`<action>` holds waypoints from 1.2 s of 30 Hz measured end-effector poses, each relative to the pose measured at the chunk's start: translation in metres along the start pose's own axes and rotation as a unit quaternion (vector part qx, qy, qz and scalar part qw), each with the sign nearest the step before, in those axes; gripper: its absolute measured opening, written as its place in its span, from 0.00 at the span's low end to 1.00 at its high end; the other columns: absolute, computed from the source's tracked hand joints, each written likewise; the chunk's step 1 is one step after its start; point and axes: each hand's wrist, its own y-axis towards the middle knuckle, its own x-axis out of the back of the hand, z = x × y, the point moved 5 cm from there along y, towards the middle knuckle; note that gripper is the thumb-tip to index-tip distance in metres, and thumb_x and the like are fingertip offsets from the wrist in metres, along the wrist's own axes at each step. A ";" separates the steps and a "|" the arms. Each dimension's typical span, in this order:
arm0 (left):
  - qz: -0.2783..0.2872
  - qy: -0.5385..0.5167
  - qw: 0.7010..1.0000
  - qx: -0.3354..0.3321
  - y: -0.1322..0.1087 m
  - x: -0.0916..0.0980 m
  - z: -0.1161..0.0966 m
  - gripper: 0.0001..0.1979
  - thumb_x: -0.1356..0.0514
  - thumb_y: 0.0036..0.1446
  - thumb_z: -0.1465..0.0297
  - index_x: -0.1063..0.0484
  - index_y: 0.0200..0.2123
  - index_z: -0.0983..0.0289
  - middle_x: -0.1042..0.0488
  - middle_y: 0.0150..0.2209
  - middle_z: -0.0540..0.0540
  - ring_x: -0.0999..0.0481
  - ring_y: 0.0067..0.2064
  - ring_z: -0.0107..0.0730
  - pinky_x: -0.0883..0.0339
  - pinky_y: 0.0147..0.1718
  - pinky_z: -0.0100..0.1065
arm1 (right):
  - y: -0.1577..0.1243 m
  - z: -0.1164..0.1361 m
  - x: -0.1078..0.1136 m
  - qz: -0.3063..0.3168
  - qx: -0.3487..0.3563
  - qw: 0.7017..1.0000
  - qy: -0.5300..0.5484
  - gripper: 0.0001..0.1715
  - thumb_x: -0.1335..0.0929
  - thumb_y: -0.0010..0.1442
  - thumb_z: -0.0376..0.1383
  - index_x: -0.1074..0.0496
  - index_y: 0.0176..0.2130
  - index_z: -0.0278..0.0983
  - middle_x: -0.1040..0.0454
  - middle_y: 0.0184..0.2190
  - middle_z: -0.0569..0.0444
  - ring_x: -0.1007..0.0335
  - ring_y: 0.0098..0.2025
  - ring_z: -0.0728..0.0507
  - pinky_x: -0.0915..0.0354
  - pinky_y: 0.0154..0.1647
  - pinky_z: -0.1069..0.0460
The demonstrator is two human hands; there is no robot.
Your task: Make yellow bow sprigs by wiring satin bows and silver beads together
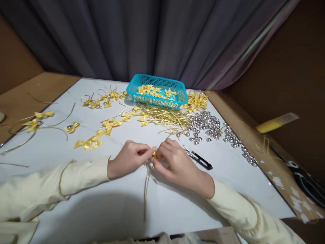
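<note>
My left hand (134, 156) and my right hand (177, 162) meet over the middle of the white board. Between their fingertips is a small yellow ribbon bow (154, 154), mostly covered by the fingers. A gold cord (145, 200) hangs from it toward me, and a short end pokes up above my right hand. Thumb and index finger of the left hand pinch the bow's left side. The right fingers are curled closed around its right side; exactly how they grip bow and cord is hidden. Black thread snips (199, 160) lie just right of my right hand.
Behind the hands stands a blue basket (132, 88) holding yellow bows. Gold cord pieces (167, 117) and silver bells (207, 123) are heaped before it. Loose bows (108, 127) lie leftward. At right are a yellow glue-like tube (273, 125) and black-handled scissors (308, 183).
</note>
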 end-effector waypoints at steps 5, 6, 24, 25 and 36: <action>-0.027 0.048 0.994 -0.090 -0.002 0.002 -0.007 0.19 0.46 0.59 0.70 0.35 0.15 0.65 0.41 0.14 0.45 0.45 0.18 0.22 0.48 0.19 0.26 | 0.001 -0.003 0.001 0.035 -0.020 0.999 0.016 0.08 0.36 0.58 0.32 0.33 0.27 0.33 0.32 0.26 0.50 0.40 0.33 0.44 0.43 0.36 0.49; -0.033 0.054 0.993 -0.104 -0.002 0.002 -0.008 0.18 0.46 0.59 0.71 0.34 0.16 0.65 0.39 0.14 0.46 0.44 0.18 0.22 0.47 0.19 0.25 | 0.001 -0.004 0.002 0.039 -0.024 0.999 0.028 0.07 0.36 0.57 0.31 0.32 0.28 0.32 0.31 0.26 0.50 0.39 0.34 0.44 0.42 0.37 0.49; -0.038 0.057 0.993 -0.101 -0.002 0.003 -0.006 0.16 0.44 0.57 0.72 0.31 0.17 0.67 0.36 0.14 0.46 0.43 0.18 0.19 0.47 0.19 0.22 | 0.000 -0.006 0.001 0.028 -0.008 0.999 -0.023 0.12 0.38 0.60 0.31 0.30 0.28 0.31 0.30 0.26 0.49 0.38 0.32 0.44 0.44 0.36 0.49; -0.031 0.046 0.995 -0.081 -0.001 0.003 -0.004 0.16 0.44 0.57 0.72 0.30 0.18 0.68 0.34 0.14 0.47 0.43 0.18 0.19 0.46 0.19 0.22 | 0.000 -0.006 0.001 0.019 -0.003 0.999 -0.034 0.13 0.39 0.60 0.31 0.30 0.27 0.31 0.31 0.26 0.49 0.39 0.32 0.44 0.44 0.36 0.49; -0.001 -0.013 1.000 -0.016 0.001 0.002 0.002 0.16 0.45 0.57 0.69 0.27 0.21 0.67 0.28 0.17 0.49 0.35 0.19 0.21 0.42 0.21 0.22 | 0.001 -0.008 0.004 0.023 -0.026 0.999 0.012 0.13 0.39 0.61 0.31 0.30 0.28 0.31 0.31 0.25 0.50 0.38 0.32 0.44 0.43 0.36 0.50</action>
